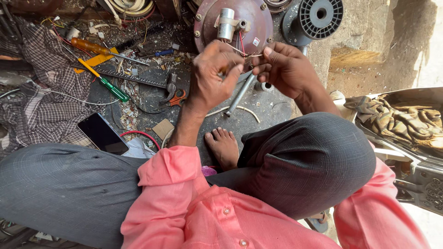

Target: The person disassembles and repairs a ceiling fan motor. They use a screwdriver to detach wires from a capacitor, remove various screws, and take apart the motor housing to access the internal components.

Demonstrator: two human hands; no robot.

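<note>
Both hands up over the floor, working thin leads coming off the maroon motor housing (233, 23). My left hand (212, 76) is pinched shut on the wires (241, 50), thumb against fingertips, with something small and orange-brown just showing in the pinch. Can't tell what that is. My right hand (284, 67) is curled closed on the far end of the same wires, fingertips nearly touching the left's.

Wires: a red and a pale one, stretched short between the two hands and running up to the housing just under the silver capacitor (225, 24) strapped on its face. Long axis of the held stretch is roughly left-right in view; the red lead rises near vertical toward the housing.

Risks as I judge them:
- Leads look thin and taut, so too much pull could snap them or tear them at the housing end.
- Hands so close together hide the joint, easy to lose the strand ends.
- Metal rod (241, 94) leans right below the hands; a bump could shift the housing.
- Bare foot (224, 146) sits below, near loose scraps.

Green-handled screwdriver (110, 85), pliers (173, 94) and phone (102, 133) lie off to the left on the floor, untouched.
</note>
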